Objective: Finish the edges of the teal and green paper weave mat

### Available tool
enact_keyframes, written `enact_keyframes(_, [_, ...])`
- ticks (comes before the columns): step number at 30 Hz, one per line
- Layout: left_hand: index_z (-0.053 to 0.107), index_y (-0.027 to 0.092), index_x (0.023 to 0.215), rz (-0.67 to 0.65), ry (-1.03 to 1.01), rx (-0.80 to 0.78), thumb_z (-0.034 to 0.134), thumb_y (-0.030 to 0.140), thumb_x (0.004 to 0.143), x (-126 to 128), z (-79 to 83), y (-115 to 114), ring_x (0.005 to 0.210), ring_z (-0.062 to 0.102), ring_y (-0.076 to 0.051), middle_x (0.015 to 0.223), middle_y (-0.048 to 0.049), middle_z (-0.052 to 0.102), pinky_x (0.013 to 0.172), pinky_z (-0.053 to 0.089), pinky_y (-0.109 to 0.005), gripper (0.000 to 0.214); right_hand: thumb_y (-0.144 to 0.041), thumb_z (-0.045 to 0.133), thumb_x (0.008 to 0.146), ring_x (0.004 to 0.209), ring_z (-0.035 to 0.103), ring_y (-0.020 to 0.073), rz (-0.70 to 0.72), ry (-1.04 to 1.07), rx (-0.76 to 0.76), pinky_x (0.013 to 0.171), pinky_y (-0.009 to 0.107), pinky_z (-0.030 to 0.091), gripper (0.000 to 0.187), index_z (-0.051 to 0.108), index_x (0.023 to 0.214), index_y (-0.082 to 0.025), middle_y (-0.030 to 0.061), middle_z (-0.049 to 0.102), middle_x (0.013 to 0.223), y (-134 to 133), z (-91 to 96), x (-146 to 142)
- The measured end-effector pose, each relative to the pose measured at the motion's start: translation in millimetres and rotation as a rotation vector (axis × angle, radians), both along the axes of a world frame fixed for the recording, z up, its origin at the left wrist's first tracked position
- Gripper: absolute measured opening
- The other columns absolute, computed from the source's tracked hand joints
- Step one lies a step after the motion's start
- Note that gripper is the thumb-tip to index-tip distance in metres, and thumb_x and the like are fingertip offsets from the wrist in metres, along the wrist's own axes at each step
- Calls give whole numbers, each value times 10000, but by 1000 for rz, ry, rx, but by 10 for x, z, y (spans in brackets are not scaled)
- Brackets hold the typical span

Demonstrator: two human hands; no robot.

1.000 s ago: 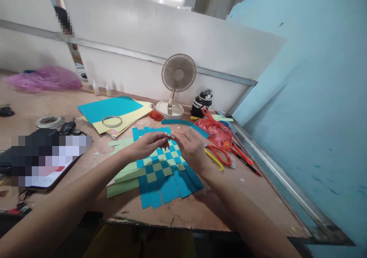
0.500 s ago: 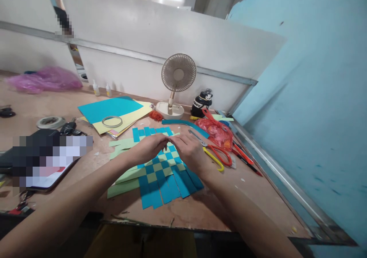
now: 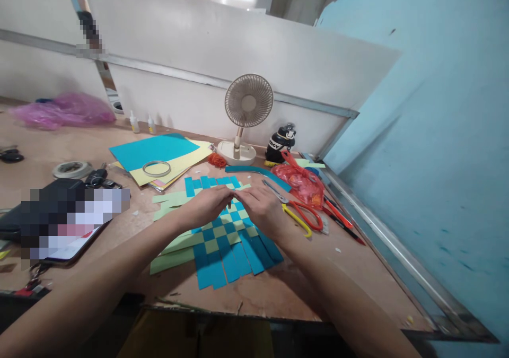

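Paper weave, flat teal-green checkers, left hand, right hand meeting above

Woven paper mat partly hidden under left hand, right hand; pinch too small to tell; dark object pixelated

— Route past the right hand?
— Obstructed. Orange-handled scissors lie just beside it, a red plastic bag beyond them.
— Near side?
— Passable. Bare tabletop runs between the woven paper mat and the front edge.
— Far side?
— Restricted by stacked coloured paper and a desk fan.
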State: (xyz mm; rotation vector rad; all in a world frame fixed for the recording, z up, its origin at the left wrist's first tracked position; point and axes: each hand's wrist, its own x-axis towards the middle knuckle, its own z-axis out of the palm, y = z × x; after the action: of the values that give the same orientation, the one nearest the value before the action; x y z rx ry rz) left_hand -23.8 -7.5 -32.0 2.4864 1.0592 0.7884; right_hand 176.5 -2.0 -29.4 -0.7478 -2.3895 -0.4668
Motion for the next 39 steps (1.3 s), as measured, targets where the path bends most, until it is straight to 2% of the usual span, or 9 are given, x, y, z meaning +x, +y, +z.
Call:
enact_keyframes(8, [583, 155, 972, 8, 61, 50, 339, 196, 962, 6, -8, -3, 804, 573, -187, 881, -76, 614, 721, 468, -309, 248, -170, 472, 956, 885, 652, 196, 13, 4, -6, 841, 342, 463, 220, 675, 1041, -165, 82, 727, 913, 1, 5, -4])
enact_keyframes(16, [585, 146, 926, 14, 110, 93, 341, 192, 962, -2, -32, 15, 782, 571, -190, 863, -79, 614, 697, 467, -309, 250, -177, 487, 956, 890, 655, 189, 27, 6, -16, 831, 340, 454, 206, 672, 1046, -160, 82, 731, 942, 15, 4, 8])
enact_keyframes(39, [594, 143, 1015, 41, 176, 117, 338, 227, 974, 6, -67, 24, 820, 589, -209, 888, -89, 615, 715, 468, -314, 273, -182, 470, 953, 884, 652, 191, 21, -31, -19, 839, 351, 458, 224, 671, 1050, -159, 83, 727, 927, 24, -19, 10])
